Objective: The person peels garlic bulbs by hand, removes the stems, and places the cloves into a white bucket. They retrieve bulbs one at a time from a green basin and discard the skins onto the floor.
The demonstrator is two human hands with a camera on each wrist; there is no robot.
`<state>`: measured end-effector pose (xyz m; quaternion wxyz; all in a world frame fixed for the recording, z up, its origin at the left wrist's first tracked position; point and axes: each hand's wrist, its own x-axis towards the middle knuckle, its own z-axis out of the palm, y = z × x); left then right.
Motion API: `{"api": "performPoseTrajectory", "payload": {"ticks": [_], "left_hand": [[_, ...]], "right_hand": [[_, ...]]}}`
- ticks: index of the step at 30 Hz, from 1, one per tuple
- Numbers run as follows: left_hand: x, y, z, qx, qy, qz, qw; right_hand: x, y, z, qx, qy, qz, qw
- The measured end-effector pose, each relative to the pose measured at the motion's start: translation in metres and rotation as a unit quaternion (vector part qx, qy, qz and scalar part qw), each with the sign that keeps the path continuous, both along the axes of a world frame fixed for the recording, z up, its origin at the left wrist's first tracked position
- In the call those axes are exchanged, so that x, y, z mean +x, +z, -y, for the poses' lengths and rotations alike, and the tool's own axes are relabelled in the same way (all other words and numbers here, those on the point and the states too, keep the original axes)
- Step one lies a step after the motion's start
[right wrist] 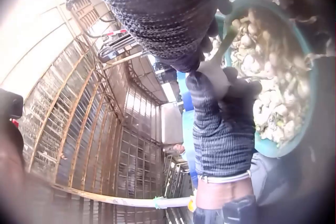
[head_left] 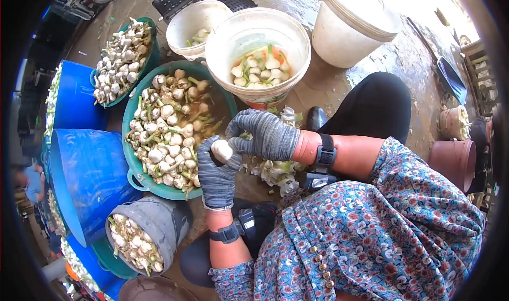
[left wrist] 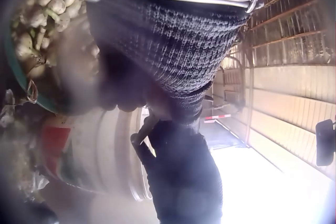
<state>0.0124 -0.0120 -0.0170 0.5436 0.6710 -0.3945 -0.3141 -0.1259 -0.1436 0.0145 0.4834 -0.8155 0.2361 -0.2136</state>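
Observation:
In the head view my gloved left hand holds a white garlic bulb between thumb and fingers. My gloved right hand meets it from the other side, with curled fingers at the bulb and its green stem. The right wrist view shows the bulb between both hands, its stem pointing up. A green tub of garlic bulbs in brownish water stands just beyond the left hand. Below the right hand lie pale peelings. In the left wrist view blur hides the fingertips.
A white bucket with trimmed bulbs stands past the tub, beside a smaller white bucket and a lidded one. Blue tubs, a grey bucket of garlic and another green tub stand to the left.

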Motion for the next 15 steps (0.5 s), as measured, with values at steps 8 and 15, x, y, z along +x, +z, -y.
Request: {"api": "performPoseTrajectory", "payload": {"ticks": [8, 15], "left_hand": [[-0.007, 0.016, -0.004, -0.052, -0.020, -0.071, 0.996], [0.002, 0.006, -0.004, -0.059, 0.030, -0.070, 0.995]], "right_hand": [[0.009, -0.030, 0.028, -0.020, -0.175, -0.057, 0.983], [-0.002, 0.005, 0.013, 0.049, 0.016, 0.078, 0.996]]}}
